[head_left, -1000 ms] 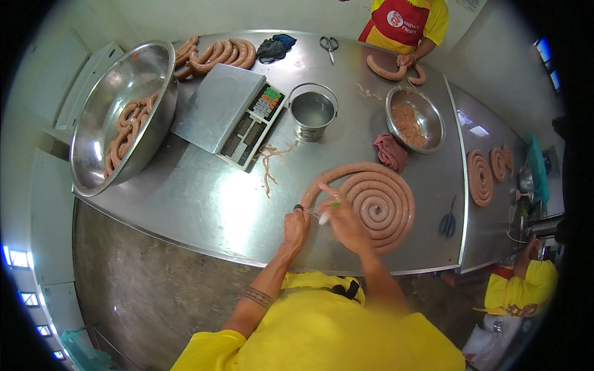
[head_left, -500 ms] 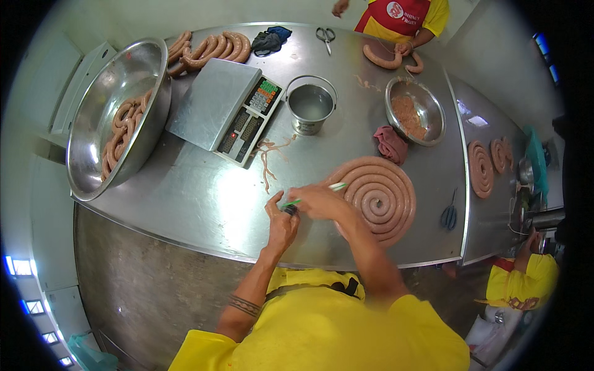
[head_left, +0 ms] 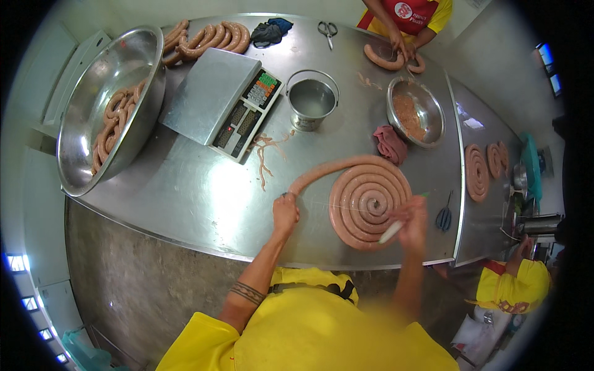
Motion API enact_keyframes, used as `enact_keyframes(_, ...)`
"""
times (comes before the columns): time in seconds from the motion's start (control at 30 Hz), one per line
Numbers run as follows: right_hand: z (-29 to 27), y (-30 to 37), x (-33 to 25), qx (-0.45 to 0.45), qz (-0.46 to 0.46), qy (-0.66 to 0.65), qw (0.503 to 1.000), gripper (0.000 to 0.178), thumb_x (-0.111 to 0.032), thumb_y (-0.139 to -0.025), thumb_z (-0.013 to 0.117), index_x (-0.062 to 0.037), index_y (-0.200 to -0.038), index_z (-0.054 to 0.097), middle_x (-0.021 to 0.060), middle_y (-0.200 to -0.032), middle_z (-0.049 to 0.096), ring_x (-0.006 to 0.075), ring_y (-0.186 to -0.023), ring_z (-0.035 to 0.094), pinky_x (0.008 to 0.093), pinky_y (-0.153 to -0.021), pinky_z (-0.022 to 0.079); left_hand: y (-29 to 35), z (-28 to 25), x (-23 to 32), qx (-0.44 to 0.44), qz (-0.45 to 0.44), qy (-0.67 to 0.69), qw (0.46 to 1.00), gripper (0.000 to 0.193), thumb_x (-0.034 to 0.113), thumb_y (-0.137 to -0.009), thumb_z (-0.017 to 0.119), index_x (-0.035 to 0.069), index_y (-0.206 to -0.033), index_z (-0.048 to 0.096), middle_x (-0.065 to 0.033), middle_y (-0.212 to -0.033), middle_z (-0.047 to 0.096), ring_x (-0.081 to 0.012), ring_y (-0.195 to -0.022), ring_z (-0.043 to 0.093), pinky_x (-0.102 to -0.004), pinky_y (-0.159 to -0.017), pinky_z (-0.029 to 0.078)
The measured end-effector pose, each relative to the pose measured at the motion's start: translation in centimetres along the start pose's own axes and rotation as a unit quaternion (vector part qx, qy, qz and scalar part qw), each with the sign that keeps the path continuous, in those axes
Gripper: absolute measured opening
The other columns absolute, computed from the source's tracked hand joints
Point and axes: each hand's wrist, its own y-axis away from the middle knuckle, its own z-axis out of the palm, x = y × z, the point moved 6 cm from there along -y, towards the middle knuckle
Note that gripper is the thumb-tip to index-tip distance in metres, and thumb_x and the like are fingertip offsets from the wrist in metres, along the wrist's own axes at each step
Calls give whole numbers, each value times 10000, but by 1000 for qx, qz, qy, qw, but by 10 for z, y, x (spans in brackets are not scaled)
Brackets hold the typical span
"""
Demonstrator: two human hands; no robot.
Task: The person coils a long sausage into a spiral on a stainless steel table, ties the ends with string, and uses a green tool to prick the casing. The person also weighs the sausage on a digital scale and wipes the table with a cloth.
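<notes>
A long pale pink sausage lies wound in a flat spiral on the steel table, its outer end stretching left to my left hand. That hand is closed around the tip. To the right, my right hand, smeared by motion, grips a white spool of string over the spiral's right edge. A thin taut string runs between both hands, across the coil. Something small and green shows beside the right hand, too blurred to name.
A digital scale, a small metal pail and a large basin of sausages stand on the table. A bowl of minced meat, a pink cloth and scissors are at right. A co-worker handles another sausage opposite.
My right hand has swept from beside the left hand to the coil's right side, drawing the string out. The sausage's outer end has come into view. A co-worker's hands have come together on their sausage.
</notes>
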Motion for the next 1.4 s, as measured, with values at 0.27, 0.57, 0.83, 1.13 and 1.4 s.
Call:
enact_keyframes(0.27, -68, -53, -15, -119, -34, -142, 982, 262, -373, -1035, 522, -112, -1052, 518, 7, -811, 555, 113, -713, 569, 273, -612, 513, 4, -5, -3, -27, -49, -190, 980, 311, 227, -929, 558, -23, -752, 609, -254, -798, 658, -390, -724, 682, -494, -580, 529)
enact_keyframes(0.57, 58, -84, 105, -174, -96, 305, 931, 353, -171, -967, 538, -36, -1292, 513, 130, -1179, 628, 231, -1139, 580, 338, -949, 432, 13, -46, 18, 11, -30, 143, 989, 192, 94, -930, 499, 7, -1064, 606, -114, -971, 593, -213, -747, 538, -323, -642, 482)
enact_keyframes(0.83, 182, -51, 57, -468, -159, 408, 768, 187, -190, -959, 558, -48, -1076, 589, 183, -1081, 650, 357, -982, 618, 408, -822, 478, 13, -48, 34, -4, 109, 72, 991, 132, 67, -932, 512, -28, -921, 604, -202, -978, 596, -307, -942, 585, -398, -739, 481)
enact_keyframes(1.13, 2, -28, -26, -324, -223, -95, 914, 322, -265, -1019, 503, -38, -1244, 541, 78, -1049, 601, 162, -1076, 548, 348, -958, 425, 8, 8, -1, -9, 7, -103, 995, 333, 194, -961, 483, -72, -780, 571, -224, -686, 638, -313, -607, 653, -422, -504, 488)
enact_keyframes(1.4, 59, -54, 75, -119, -97, 375, 914, 338, -219, -1006, 499, 7, -1256, 530, 106, -1040, 617, 265, -938, 607, 382, -881, 478, 7, -42, 28, 6, 106, -4, 994, 306, 85, -919, 519, -142, -1123, 541, -367, -1378, 465, -389, -1145, 570, -396, -840, 510)
